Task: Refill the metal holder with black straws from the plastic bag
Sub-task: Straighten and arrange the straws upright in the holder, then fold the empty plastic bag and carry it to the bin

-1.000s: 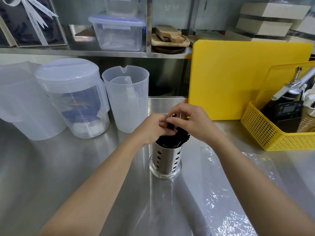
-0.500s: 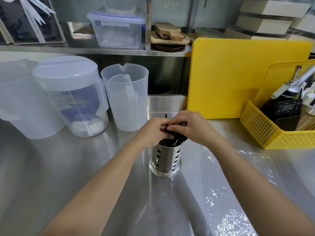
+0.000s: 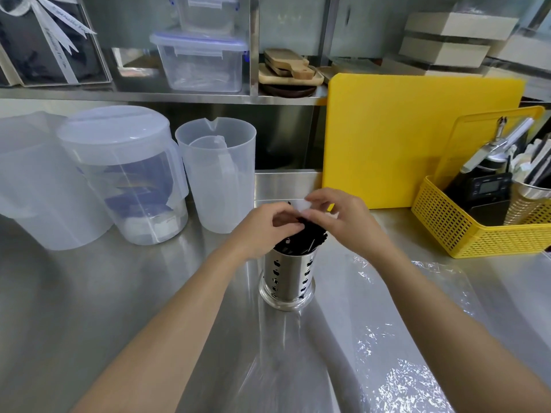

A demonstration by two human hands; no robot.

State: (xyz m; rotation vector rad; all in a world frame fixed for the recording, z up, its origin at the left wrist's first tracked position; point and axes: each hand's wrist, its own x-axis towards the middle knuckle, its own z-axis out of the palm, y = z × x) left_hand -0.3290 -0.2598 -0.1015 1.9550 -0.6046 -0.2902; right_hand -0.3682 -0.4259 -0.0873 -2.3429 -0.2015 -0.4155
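A perforated metal holder (image 3: pixel 286 280) stands on the steel counter at the centre, packed with black straws (image 3: pixel 301 241) whose tops fan out above its rim. My left hand (image 3: pixel 262 228) curls over the straw tops from the left, fingertips closed on them. My right hand (image 3: pixel 348 217) hovers just above the straws from the right, thumb and forefinger pinched on a small white scrap (image 3: pixel 304 204). The clear plastic bag (image 3: pixel 396 347) lies flat and crinkled on the counter to the right and front of the holder, partly under my right forearm.
Clear plastic jugs (image 3: pixel 217 174) stand at the back left. A yellow cutting board (image 3: pixel 417 138) leans against the back. A yellow basket (image 3: pixel 465 231) with tools sits at the right. A shelf above holds containers (image 3: pixel 202 61) and wooden boards.
Both hands stay over the straw tops. My right hand has lifted slightly, and a small white scrap now shows between its fingers. The holder has not moved.
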